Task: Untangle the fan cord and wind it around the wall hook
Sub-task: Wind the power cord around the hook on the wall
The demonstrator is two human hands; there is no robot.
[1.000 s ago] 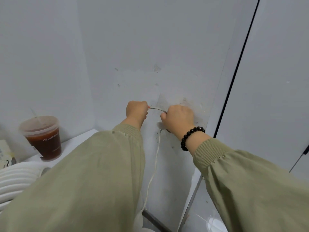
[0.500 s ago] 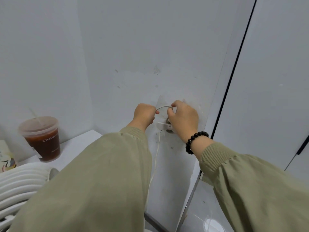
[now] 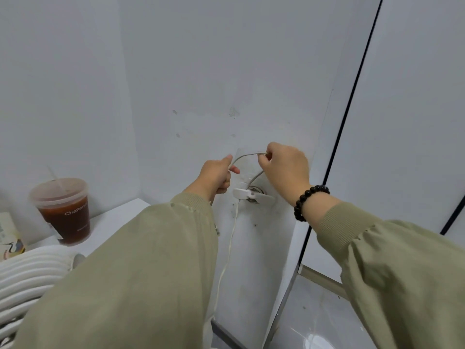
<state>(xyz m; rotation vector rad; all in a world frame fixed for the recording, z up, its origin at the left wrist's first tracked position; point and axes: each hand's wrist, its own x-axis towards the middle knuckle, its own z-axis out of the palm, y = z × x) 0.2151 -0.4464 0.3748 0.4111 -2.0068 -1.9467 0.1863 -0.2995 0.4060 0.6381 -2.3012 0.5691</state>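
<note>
- Ahead of the hands I see a pale grey wall [image 3: 226, 71]; a white ledge [image 3: 118, 215] sits lower left of them.
- Left of the left hand [image 3: 216, 175] stands a lidded cup [image 3: 63, 210] of dark drink, with a white ribbed grille [image 3: 25, 278] nearer me.
- That hand and the right hand [image 3: 286, 167] each pinch the cord [image 3: 245, 156], arched between them just above the wall hook [image 3: 251, 194]; its tail hangs below.

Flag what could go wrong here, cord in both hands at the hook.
1. The cord arcs between the left hand and right hand above the hook; the turn may miss or slip off it.
2. The hook looks stuck onto the wall; a hard pull might peel it off.
3. The cup stands on the shelf by the left sleeve; a wide winding swing could knock it.
</note>
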